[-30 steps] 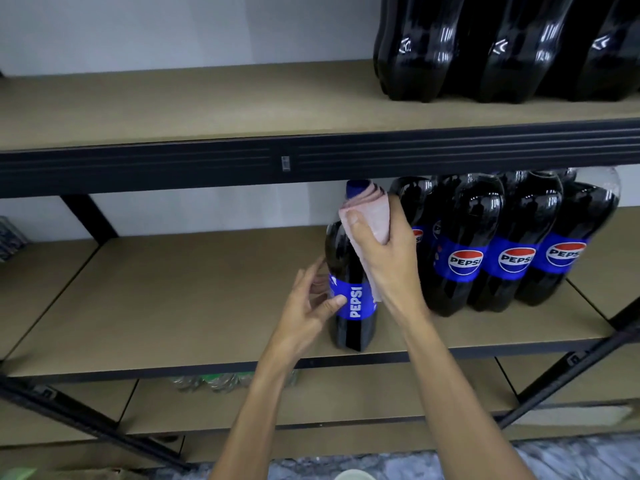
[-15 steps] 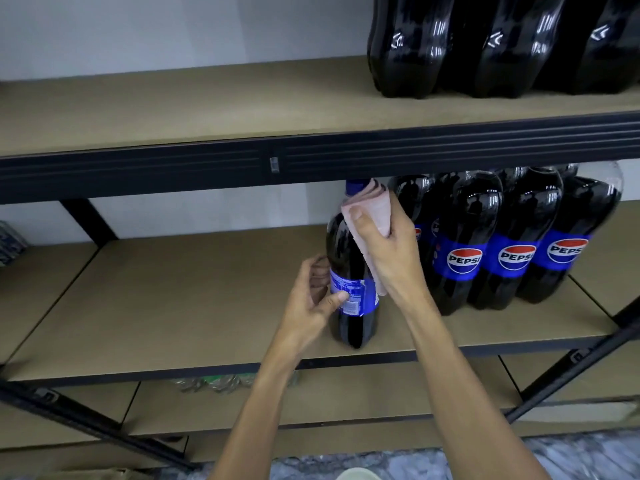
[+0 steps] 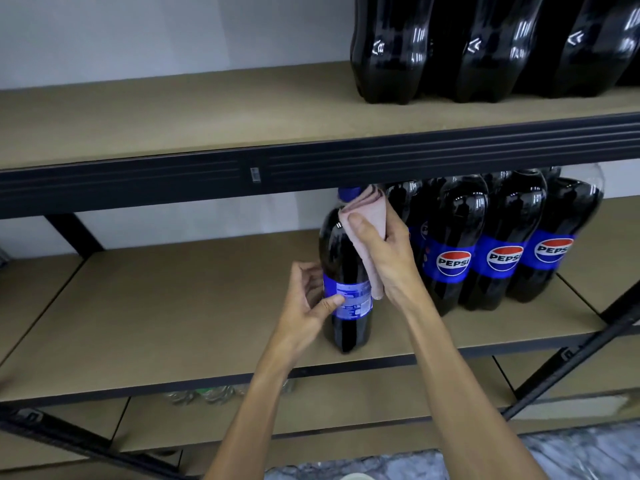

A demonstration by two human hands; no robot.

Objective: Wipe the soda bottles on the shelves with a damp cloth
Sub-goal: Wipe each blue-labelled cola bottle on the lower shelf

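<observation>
One soda bottle [image 3: 334, 244], blue-capped, upright near the front edge of the middle shelf [image 3: 173, 306]. Left hand [image 3: 308, 306], at the bottle's 8 o'clock: thumb and curled fingers pinch the label band. Right hand [image 3: 388, 261], at its 2 o'clock: thumb and fingers curl round a pink cloth [image 3: 370, 209], pressing it against the bottle's shoulder. A row of Pepsi bottles [image 3: 485, 244] stands at 3 o'clock.

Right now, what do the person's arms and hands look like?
Both forearms are bare up to the frame edge, no sleeves in view. The left hand and the right hand wear no gloves; no watch, bracelet or ring shows. Nails look short.
</observation>
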